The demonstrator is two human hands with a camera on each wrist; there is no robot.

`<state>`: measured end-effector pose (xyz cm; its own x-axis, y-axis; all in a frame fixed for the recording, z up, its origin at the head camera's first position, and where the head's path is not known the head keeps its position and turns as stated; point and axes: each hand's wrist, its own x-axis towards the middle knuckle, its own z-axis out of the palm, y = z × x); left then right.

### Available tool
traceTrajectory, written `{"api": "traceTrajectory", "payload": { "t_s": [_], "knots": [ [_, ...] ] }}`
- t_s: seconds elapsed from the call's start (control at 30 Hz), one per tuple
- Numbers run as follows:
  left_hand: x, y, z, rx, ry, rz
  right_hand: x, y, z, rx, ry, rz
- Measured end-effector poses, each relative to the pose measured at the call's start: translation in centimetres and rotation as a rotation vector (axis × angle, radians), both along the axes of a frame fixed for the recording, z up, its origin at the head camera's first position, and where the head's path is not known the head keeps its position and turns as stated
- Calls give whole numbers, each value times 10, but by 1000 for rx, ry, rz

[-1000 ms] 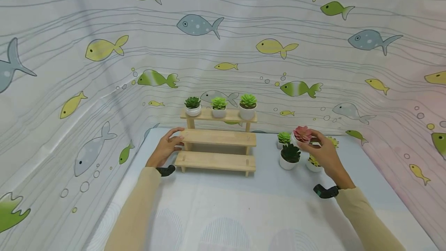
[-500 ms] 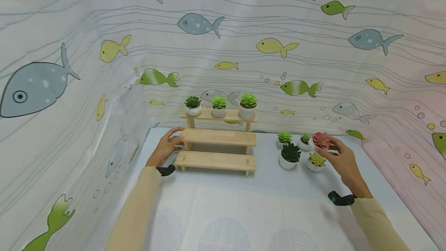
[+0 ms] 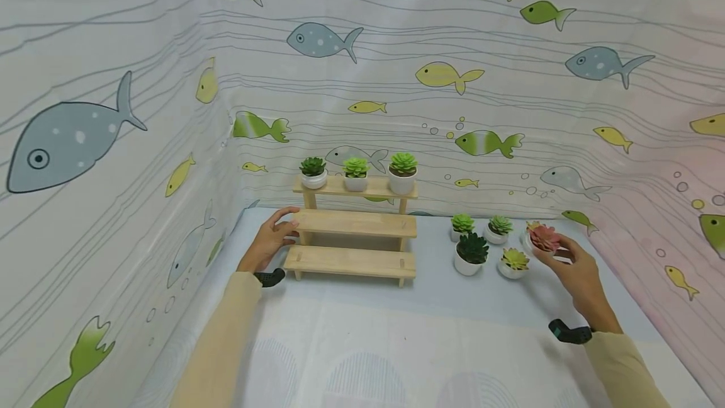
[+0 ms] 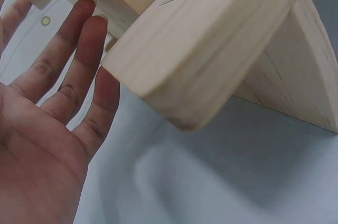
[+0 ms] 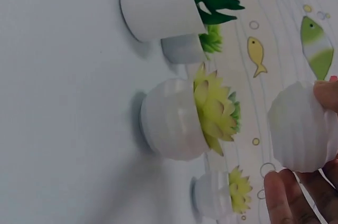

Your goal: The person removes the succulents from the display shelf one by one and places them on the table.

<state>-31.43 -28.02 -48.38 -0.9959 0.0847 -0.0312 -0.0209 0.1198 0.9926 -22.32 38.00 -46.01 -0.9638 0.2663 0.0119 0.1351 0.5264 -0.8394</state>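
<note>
My right hand (image 3: 580,276) holds a pink potted succulent (image 3: 545,238) by its white pot, raised over the right part of the table. Fingers and thumb lie around the ribbed pot (image 5: 298,129) in the right wrist view, where most of the pink leaves are out of frame. My left hand (image 3: 267,245) is at the left end of a three-tier wooden stand (image 3: 354,223), beside the middle step. In the left wrist view its fingers (image 4: 74,84) are loosely extended, with fingertips right at the step's edge.
On the top tier stand a dark green succulent (image 3: 313,169), a light green one (image 3: 355,169) and a larger bright green one (image 3: 403,165). Several potted succulents cluster near my right hand, including a dark one (image 3: 471,254) and a yellow-green one (image 3: 514,262). A fish-print backdrop (image 3: 396,112) surrounds the table.
My right hand has carried the pink succulent to the right, from above the small green plants to beside them, uncovering those behind. The left hand stays at the stand.
</note>
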Motion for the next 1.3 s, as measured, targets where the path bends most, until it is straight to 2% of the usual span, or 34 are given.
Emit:
{"api": "traceTrajectory", "payload": {
  "t_s": [0.07,0.23,0.53,0.67,0.8,1.03,1.3],
  "knots": [
    [-2,-1,-5,-7,9,2,1,4,-4,-2,-7,-7],
    [-2,-2,-5,-10,22,-2,1,14,-16,-8,-35,-31],
    [-4,-4,-4,-15,22,-22,-1,27,-30,3,-154,-92],
    [-4,-4,0,15,11,-28,-3,33,-35,11,-186,-105],
    [-3,-4,1,29,3,-33,-4,39,-42,11,-206,-109],
    [-5,-5,-4,-19,17,-15,-5,49,-56,59,-233,-107],
    [-8,-4,-7,-38,29,4,-7,52,-62,66,-235,-136]
  ]
}}
